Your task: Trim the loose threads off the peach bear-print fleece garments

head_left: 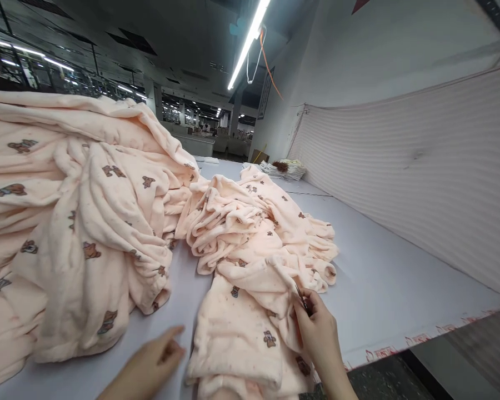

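A peach fleece garment (250, 311) printed with small brown bears lies crumpled on the white table (379, 278) in front of me. My right hand (316, 328) rests on its right side, fingers pinched on a small dark tool, perhaps thread snips (303, 300), whose tip touches the fabric. My left hand (154, 355) hovers just left of the garment over bare table, fingers loosely extended and holding nothing.
A big heap of the same bear-print fleece (66, 222) fills the left side of the table. A striped fabric panel (420, 178) walls the right. A small stack of pieces (285, 168) sits at the far end. The table's front edge (420, 339) runs at lower right.
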### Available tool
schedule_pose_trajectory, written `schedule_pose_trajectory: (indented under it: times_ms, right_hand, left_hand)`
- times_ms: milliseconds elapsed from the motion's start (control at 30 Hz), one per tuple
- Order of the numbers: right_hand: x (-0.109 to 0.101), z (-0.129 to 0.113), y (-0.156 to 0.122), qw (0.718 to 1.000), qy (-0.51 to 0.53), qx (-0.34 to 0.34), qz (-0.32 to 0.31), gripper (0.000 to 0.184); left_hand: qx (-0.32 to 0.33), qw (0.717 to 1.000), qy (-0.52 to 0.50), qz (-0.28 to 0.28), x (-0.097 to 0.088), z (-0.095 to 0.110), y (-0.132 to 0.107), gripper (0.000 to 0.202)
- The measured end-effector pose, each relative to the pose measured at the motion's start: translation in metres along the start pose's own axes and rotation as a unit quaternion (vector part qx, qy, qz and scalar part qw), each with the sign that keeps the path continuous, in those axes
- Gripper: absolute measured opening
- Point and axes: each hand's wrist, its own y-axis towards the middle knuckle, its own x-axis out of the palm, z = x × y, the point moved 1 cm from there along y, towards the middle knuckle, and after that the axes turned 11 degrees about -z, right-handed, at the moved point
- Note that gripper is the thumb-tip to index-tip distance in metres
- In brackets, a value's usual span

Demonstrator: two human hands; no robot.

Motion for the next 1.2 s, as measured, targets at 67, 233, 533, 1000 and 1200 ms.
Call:
schedule_pose_trajectory:
  times_ms: [67,233,533,1000,1200]
  right_hand:
    - [0.011,-0.005,-0.014,0.998,-0.063,-0.017,-0.006,0.033]
    - [0.063,-0.012,-0.053,0.947,-0.144,-0.159,-0.239,0.024]
    - [0.079,-0.018,-0.043,0.921,-0.215,-0.117,-0.303,0.007]
    - [0.032,-0.029,-0.02,0.939,-0.261,-0.206,-0.093,0.03]
    - [0.042,-0.022,-0.009,0.94,-0.293,-0.166,-0.057,0.007]
  left_hand:
    - [-0.026,0.992,-0.024,-0.118,0.026,0.001,-0.014,0.035]
    - [-0.008,0.974,-0.202,-0.106,0.052,0.021,-0.021,0.053]
    - [0.11,0.9,-0.42,-0.035,0.063,0.036,-0.011,0.044]
    - [0.206,0.959,-0.185,0.062,0.082,0.07,-0.003,0.044]
    - [-0.003,0.858,-0.449,-0.25,0.079,0.095,0.008,0.021]
